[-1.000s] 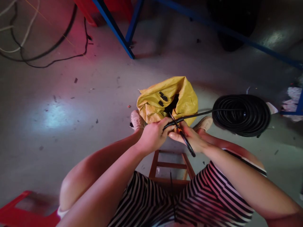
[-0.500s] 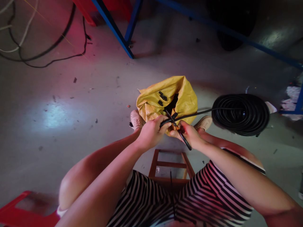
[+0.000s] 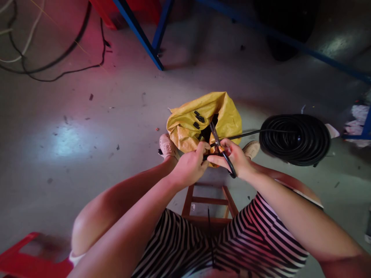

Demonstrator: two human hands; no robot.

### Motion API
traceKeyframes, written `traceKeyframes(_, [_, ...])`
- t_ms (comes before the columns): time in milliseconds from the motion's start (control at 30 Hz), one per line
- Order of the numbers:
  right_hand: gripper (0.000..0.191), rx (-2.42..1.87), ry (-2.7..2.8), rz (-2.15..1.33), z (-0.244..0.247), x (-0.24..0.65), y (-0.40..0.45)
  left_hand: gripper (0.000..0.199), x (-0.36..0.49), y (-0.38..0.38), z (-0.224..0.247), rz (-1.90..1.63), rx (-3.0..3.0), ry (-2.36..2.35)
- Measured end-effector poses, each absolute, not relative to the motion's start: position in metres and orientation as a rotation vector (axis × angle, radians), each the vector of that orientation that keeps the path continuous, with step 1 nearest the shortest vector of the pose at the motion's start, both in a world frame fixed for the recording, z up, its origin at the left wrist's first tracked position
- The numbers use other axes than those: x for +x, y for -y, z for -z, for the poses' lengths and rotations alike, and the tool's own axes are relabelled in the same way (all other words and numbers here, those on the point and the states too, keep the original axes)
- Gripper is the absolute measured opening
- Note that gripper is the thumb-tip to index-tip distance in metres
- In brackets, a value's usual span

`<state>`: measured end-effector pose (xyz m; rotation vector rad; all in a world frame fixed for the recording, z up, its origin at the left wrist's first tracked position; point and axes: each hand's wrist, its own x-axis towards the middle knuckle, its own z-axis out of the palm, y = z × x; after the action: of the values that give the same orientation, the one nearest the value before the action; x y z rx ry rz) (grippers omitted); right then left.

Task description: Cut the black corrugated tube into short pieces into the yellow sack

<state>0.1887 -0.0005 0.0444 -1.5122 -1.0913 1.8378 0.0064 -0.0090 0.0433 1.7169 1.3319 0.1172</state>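
Observation:
My right hand is closed on a pair of scissors with black handles and an orange pivot area; the blades point away from me over the bag. My left hand is closed around black tubing, mostly hidden by the fingers, close to the right thumb. From there a strand of black tubing runs right to a large coil on the floor. Below both hands stands a yellow bag with its mouth open. Several short cut black pieces lie on its fold.
A wooden stool frame stands between my legs. Blue metal legs and a red plastic item are ahead. Black and white cables lie at the upper left. A red stool is at the lower left.
The scissors have swung upward, away from the tubing they lay across, and their blades point more forward. My left hand has shifted slightly nearer my body.

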Motion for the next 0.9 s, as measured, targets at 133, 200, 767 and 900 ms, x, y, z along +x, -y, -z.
traceKeyframes(133, [0.046,-1.465,1.091,-1.888,-0.059,0.188,-0.012,0.026,0.006,0.001,-0.048,-0.237,1.724,-1.230])
traceKeyframes(200, [0.044,-1.448,1.056,-1.903,-0.066,0.193,-0.018,0.021,-0.001,-0.009,-0.053,-0.294,1.763,-1.115])
traceKeyframes(767, [0.036,-1.455,0.960,-1.529,-0.070,0.222,-0.021,0.025,-0.021,-0.023,-0.055,-0.509,1.712,-1.203])
traceKeyframes(900, [0.042,-1.496,1.203,-1.485,-0.072,0.215,0.004,0.027,-0.024,-0.025,-0.063,-0.519,1.623,-1.233])
